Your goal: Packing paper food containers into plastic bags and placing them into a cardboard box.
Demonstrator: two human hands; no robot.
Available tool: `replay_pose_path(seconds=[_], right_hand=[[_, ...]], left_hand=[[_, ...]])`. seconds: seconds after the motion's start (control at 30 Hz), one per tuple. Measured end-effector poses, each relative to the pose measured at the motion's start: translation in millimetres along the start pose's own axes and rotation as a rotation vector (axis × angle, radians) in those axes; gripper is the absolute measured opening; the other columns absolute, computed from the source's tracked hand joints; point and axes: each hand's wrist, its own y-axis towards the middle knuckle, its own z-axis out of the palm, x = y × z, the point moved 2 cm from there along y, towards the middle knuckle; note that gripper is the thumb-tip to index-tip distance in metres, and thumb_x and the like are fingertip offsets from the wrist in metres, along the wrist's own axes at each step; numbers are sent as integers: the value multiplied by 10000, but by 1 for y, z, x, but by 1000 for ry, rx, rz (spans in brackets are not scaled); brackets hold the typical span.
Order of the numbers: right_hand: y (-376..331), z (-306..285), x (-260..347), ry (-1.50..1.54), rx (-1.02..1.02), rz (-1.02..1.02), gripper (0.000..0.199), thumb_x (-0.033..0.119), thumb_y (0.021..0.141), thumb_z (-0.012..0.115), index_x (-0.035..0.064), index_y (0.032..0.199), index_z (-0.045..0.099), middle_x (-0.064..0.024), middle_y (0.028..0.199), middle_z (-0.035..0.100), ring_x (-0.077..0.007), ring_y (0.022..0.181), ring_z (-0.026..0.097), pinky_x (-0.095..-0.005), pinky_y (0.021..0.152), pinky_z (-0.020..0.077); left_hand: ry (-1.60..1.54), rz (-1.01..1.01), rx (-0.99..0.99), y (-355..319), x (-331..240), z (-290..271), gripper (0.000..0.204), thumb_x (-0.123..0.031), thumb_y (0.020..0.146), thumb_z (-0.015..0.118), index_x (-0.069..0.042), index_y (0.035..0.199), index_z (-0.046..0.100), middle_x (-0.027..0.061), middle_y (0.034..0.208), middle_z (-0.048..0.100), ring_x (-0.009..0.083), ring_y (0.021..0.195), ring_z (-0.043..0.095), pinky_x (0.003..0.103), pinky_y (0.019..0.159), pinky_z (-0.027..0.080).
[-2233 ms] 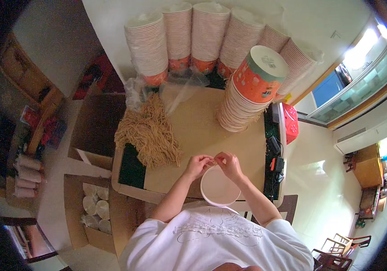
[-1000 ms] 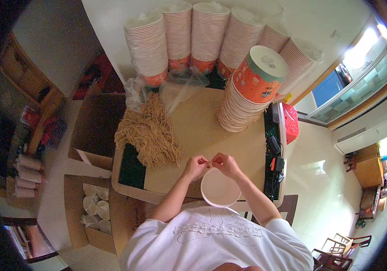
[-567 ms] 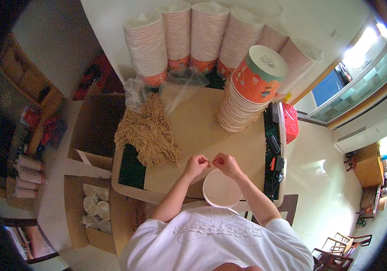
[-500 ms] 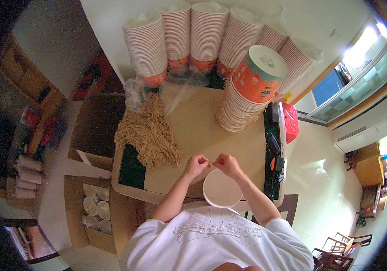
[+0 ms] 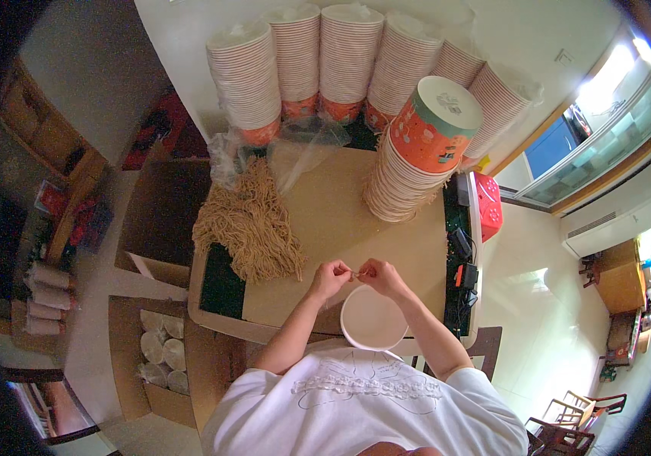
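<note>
Above the far rim of a white paper bucket, my left hand and my right hand meet with their fingertips almost touching. Both are closed in a pinch on a thin brown cord, of which only a short bit shows between the fingers. The bucket's open mouth faces up towards me, close against my shirt at the table's near edge. A heap of loose brown cords lies to the left of my hands. Farther right, an orange and green bucket tops an upside-down stack with cords along its rims.
Tall plastic-wrapped stacks of paper buckets line the wall behind the table. A crumpled clear bag lies before them. Black adapters and a red plastic basket sit at the right edge. Cardboard boxes stand left.
The fingertips have shifted slightly, and a little more of the cord shows between them. The bucket and the rest look the same.
</note>
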Motion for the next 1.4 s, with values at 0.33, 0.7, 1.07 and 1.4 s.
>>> replay_pose_path(seconds=[0.33,0.7,1.07,1.4], right_hand=[[4,3,-11,15,23,18,139,163,738,623,31,782,624,-30,592,565,-69,561,484,-242,508,414],[4,3,-5,129,9,-21,83,102,758,578,41,794,620,-27,618,574,-76,563,486,-248,510,411],[2,0,-4,54,45,67,102,123,717,610,25,742,608,-41,579,548,-84,555,479,-262,501,407],[7,3,-10,309,27,-64,216,-89,728,505,34,902,538,-25,672,580,-83,619,525,-221,566,433]], left_hand=[[-16,5,-1,1,0,1,32,-42,759,570,-30,731,582,29,676,614,80,613,566,224,544,441],[21,-75,12,-1,-3,3,20,-38,744,575,-19,742,582,47,674,616,100,629,589,234,588,464],[68,-33,-34,0,10,0,29,-36,732,570,-22,708,578,49,644,611,97,602,582,230,562,454],[121,-8,1,-3,6,4,61,-64,733,610,-14,723,577,45,632,606,95,592,576,242,552,452]])
